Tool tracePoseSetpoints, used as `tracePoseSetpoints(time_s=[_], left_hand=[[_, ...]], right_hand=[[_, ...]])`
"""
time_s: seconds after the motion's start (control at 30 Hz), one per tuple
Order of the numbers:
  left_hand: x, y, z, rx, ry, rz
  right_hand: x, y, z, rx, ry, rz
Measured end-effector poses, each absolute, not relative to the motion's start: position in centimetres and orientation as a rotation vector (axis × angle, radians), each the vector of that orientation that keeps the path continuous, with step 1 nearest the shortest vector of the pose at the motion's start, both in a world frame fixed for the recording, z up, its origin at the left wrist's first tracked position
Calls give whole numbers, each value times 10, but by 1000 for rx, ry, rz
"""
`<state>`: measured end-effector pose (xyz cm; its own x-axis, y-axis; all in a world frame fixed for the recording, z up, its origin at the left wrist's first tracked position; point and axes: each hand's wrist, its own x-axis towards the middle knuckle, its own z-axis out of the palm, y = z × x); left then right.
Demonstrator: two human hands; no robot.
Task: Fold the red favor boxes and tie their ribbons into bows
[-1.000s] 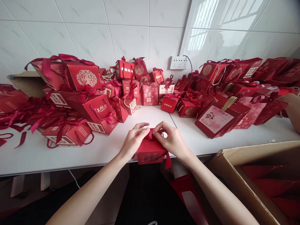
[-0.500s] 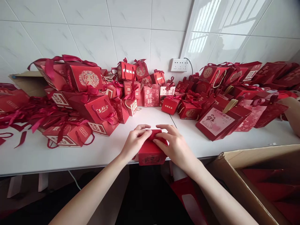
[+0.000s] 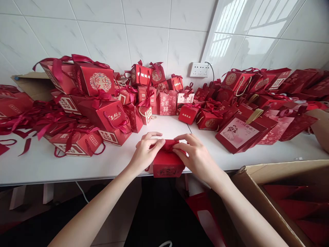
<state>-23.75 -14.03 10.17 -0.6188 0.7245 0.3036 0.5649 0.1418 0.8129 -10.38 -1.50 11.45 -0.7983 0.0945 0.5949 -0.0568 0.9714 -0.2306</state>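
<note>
A small red gift box (image 3: pixel 168 166) with a dark printed pattern on its front sits at the table's front edge, between my hands. Across its top runs a red ribbon (image 3: pixel 168 146), bunched at the middle. My left hand (image 3: pixel 145 149) pinches the ribbon from the left with thumb and fingers. From the other side, my right hand (image 3: pixel 199 154) has its thumb and index finger closed on the ribbon. The fingers partly hide the knot and the top of the box. A short bit of red cord shows beside the box, at its left.
Stacked red gift boxes (image 3: pixel 101 80) with ribbons and cords fill the white table's (image 3: pixel 123 161) left side and back. Red gift bags (image 3: pixel 239 132) stand at the right. An open cardboard carton (image 3: pixel 280 168) holding red pieces is at lower right. A white power strip (image 3: pixel 199 69) is on the tiled wall.
My hands have drawn slightly apart, with the ribbon spread a little wider between the fingertips. The camera view has shifted slightly.
</note>
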Motion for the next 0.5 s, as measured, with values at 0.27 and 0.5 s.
tracePoseSetpoints(time_s=[0.27,0.5], left_hand=[[-240,-157,105,1525,2487,1405],[-217,-168,104,1663,2611,1340]], right_hand=[[-94,-7,115,-67,-2551,59],[-85,-14,111,-158,-2498,167]])
